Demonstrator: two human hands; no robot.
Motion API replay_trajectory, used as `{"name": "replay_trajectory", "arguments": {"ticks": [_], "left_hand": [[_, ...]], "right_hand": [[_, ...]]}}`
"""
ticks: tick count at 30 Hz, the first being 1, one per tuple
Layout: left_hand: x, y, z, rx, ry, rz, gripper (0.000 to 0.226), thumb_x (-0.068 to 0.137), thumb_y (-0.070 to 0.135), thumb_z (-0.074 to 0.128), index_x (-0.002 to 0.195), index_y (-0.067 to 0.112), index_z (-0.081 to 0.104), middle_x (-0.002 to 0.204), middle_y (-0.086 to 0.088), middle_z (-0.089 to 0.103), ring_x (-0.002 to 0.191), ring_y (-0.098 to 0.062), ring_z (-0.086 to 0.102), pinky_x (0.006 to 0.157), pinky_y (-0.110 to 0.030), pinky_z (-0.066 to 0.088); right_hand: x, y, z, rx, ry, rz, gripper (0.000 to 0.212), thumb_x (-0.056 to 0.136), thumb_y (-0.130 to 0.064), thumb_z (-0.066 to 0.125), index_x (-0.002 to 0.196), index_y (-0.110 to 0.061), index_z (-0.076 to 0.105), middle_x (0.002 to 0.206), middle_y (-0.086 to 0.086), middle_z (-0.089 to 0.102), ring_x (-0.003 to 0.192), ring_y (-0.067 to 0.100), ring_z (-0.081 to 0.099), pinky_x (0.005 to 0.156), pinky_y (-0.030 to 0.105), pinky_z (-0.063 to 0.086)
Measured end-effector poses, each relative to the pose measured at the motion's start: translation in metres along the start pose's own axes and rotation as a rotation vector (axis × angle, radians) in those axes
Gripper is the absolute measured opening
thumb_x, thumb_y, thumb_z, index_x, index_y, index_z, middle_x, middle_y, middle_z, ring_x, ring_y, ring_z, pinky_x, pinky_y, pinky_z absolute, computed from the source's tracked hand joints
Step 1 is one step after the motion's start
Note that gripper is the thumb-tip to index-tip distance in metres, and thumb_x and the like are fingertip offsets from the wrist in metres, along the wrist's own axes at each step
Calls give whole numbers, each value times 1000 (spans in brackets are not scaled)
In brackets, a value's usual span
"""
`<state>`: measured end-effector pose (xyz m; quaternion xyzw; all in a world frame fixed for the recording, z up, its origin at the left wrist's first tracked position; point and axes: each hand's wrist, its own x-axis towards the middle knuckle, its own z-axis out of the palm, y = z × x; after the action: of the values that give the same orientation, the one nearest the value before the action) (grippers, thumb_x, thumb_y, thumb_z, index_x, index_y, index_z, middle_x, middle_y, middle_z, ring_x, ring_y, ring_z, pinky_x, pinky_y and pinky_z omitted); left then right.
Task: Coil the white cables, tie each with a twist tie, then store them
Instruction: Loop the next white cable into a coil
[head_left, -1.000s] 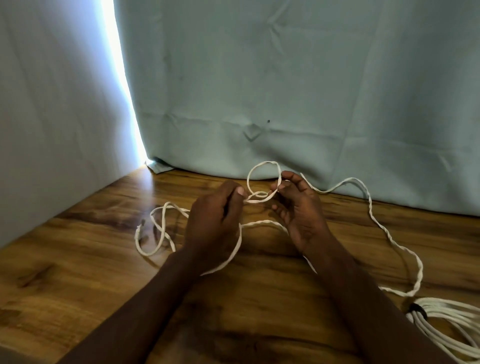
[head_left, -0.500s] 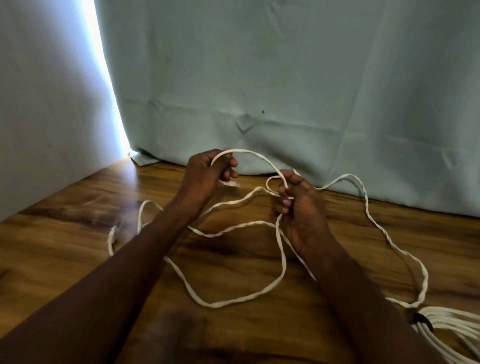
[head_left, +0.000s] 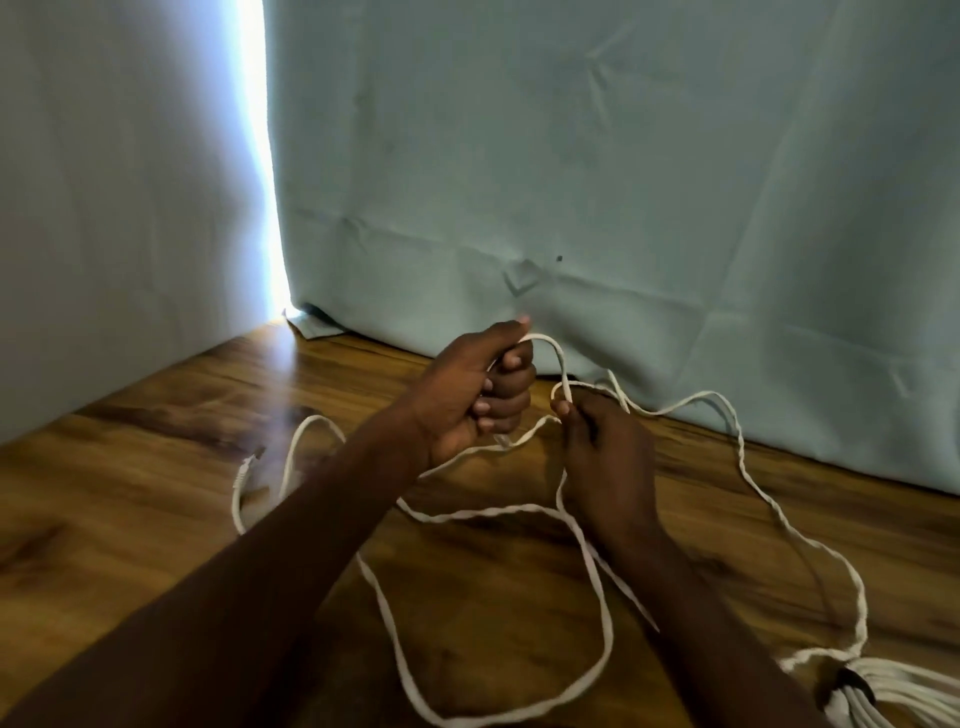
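Your left hand (head_left: 470, 395) is curled into a fist around the white cable (head_left: 597, 561), raised above the wooden desk (head_left: 156, 467). Your right hand (head_left: 605, 457), just beside it, pinches a small loop of the same cable between thumb and fingertips. From both hands the cable falls in one large loose loop onto the desk, while another run trails right along the pale curtain (head_left: 623, 182) toward a coiled bundle (head_left: 893, 696) bound by a dark tie (head_left: 844, 693) at the lower right.
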<state>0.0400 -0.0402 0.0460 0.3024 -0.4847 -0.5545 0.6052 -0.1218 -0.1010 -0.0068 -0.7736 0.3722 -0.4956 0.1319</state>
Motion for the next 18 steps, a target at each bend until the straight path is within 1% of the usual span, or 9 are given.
{"name": "replay_trajectory", "arguments": {"ticks": [3,5,7,9,11,12,14,16,18], "left_hand": [[1,-2,0,-260,-31,40,38,108,43,44,84,16,56,54,6,34,42,-7,28,44,-23,23],[4,-4,-2,-388,-10,106,32,108,37,45,104,11,62,66,4,48,49,-7,42,48,-21,32],[6,-8,-3,-460,41,150,34,108,34,44,118,7,62,82,0,63,62,-9,58,53,-20,43],[8,-12,-3,-463,122,177,39,109,36,42,120,5,63,101,-10,73,85,-19,74,64,-24,57],[12,-19,-2,-335,207,215,47,111,38,38,125,-1,60,119,-21,72,108,-31,73,83,-33,62],[13,-22,-2,-233,244,233,51,111,40,36,128,-3,59,123,-23,71,114,-34,71,92,-38,60],[14,-29,1,53,307,263,52,112,41,34,132,0,60,124,-19,72,116,-32,71,100,-42,57],[11,-34,3,382,329,304,47,113,39,34,132,7,63,117,-11,76,110,-24,73,97,-38,58],[8,-36,0,613,325,351,43,113,36,36,130,11,65,105,-10,77,97,-19,76,83,-28,59]], "right_hand": [[0,-13,-4,463,-214,300,28,108,-19,51,93,-13,74,56,4,57,45,12,52,47,24,43],[-2,-20,-4,695,-368,486,27,108,-23,53,96,-11,74,61,4,52,42,12,45,43,23,38],[-2,-22,-2,727,-492,553,25,106,-27,56,100,-10,74,64,2,51,43,10,41,42,21,35],[-4,-24,-2,669,-595,504,25,105,-27,58,109,-7,72,61,0,49,43,9,38,40,20,34],[-6,-26,-2,611,-672,419,23,104,-24,61,109,-4,71,60,1,50,42,9,39,39,20,33],[-6,-27,-2,611,-697,406,22,103,-23,62,107,-2,70,61,2,51,42,9,40,39,20,33],[-4,-28,-4,665,-751,467,21,101,-19,65,103,1,67,63,5,52,42,10,41,37,19,33],[-2,-30,-8,757,-825,592,11,98,-17,67,95,-7,65,66,4,56,43,8,43,36,19,33],[0,-29,-13,920,-827,709,3,96,-13,64,94,-12,62,69,1,57,46,7,47,37,18,37]]}}
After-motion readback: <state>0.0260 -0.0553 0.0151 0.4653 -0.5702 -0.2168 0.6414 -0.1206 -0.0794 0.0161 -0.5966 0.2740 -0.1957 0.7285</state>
